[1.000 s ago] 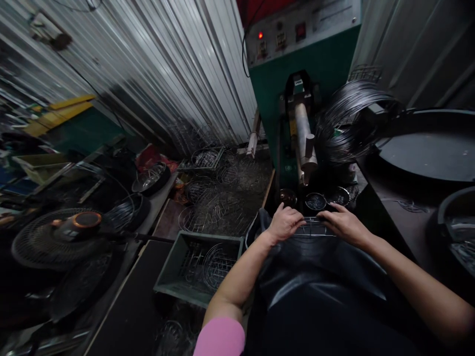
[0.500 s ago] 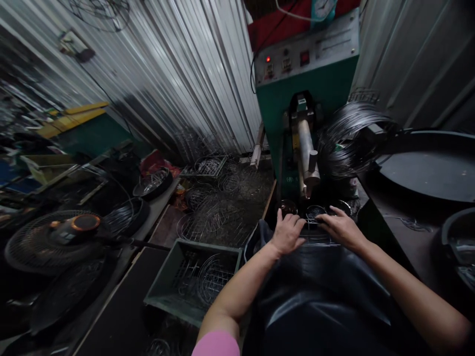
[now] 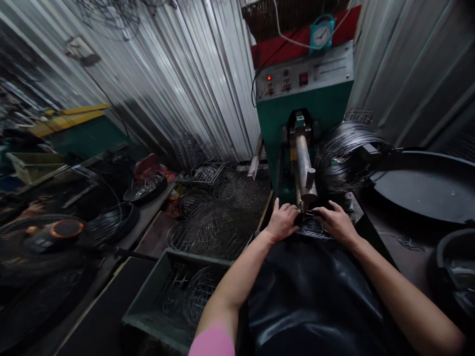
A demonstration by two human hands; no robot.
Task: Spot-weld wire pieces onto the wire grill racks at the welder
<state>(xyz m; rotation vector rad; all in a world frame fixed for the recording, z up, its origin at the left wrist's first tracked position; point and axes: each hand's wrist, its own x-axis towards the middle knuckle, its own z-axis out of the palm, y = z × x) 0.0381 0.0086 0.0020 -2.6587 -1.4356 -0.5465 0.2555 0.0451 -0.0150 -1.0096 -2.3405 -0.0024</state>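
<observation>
Low in front of the green spot welder (image 3: 304,101), a small wire rack (image 3: 314,230) is held level between both hands. My left hand (image 3: 282,222) pinches its left end, fingers closed. At the opposite end, my right hand (image 3: 337,223) grips the rack between thumb and fingers. The welder's metal arm (image 3: 304,160) slopes down toward me, and its tip (image 3: 305,203) stands just above the rack's far edge, between the hands. Whether tip and wire touch I cannot tell. Below the rack, a black apron (image 3: 308,291) covers my lap.
Left of me stands a green crate (image 3: 137,306) with wire pieces. More wire racks (image 3: 211,222) lie behind it. A wire coil (image 3: 345,153) hangs right of the welder arm, beside a large black pan (image 3: 426,190). A fan (image 3: 55,237) and another person's hand (image 3: 32,210) are at far left.
Both hands have carried the wire rack forward, up to the welder's tip. The view has tilted up slightly, showing more of the clock above the machine.
</observation>
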